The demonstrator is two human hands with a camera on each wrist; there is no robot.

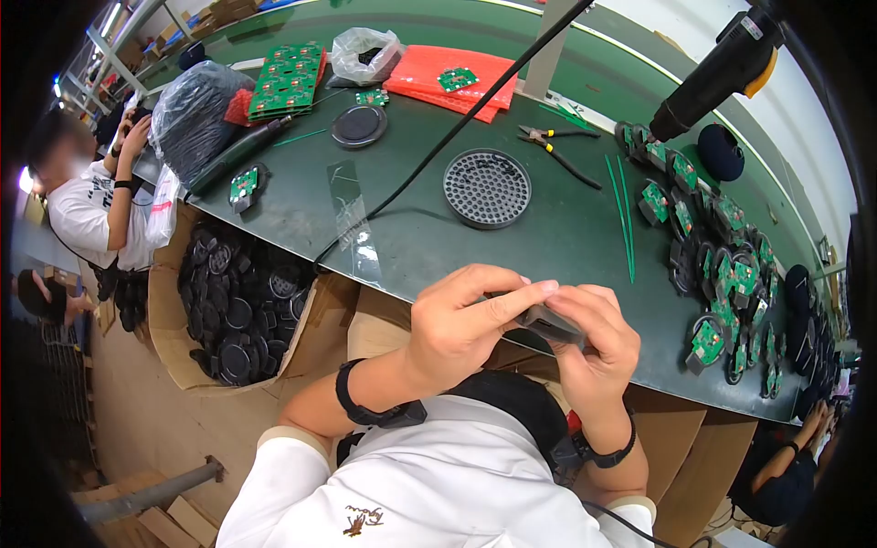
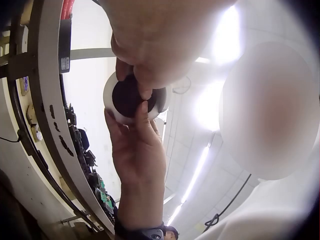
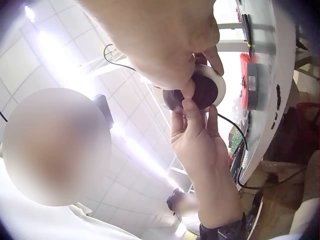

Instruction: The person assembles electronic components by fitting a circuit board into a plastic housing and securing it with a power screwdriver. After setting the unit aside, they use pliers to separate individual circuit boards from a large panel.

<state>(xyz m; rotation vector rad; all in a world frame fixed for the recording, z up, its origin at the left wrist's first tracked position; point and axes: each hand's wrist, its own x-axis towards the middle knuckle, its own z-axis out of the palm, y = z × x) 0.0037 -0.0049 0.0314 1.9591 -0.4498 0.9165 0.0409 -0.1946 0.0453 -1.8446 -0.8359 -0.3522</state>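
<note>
Both hands hold a round black disc-shaped housing (image 1: 551,324) between them, just above the table's front edge. My left hand (image 1: 461,315) grips it from the left side, and my right hand (image 1: 594,342) from the right. Seen from below in the left wrist view, the housing (image 2: 125,97) has a dark round middle and a pale rim. The two thumbs meet over that dark face, while other fingers curl round the edge. In the right wrist view the same housing (image 3: 206,92) appears with both thumbtips close together on it.
On the green table (image 1: 411,242) lie a perforated round black grille (image 1: 487,188), yellow-handled cutters (image 1: 557,146) and green sticks (image 1: 621,219). Many circuit-board assemblies (image 1: 731,274) pile up at right. An electric screwdriver (image 1: 713,78) hangs above. A carton (image 1: 169,338) of black parts stands lower left.
</note>
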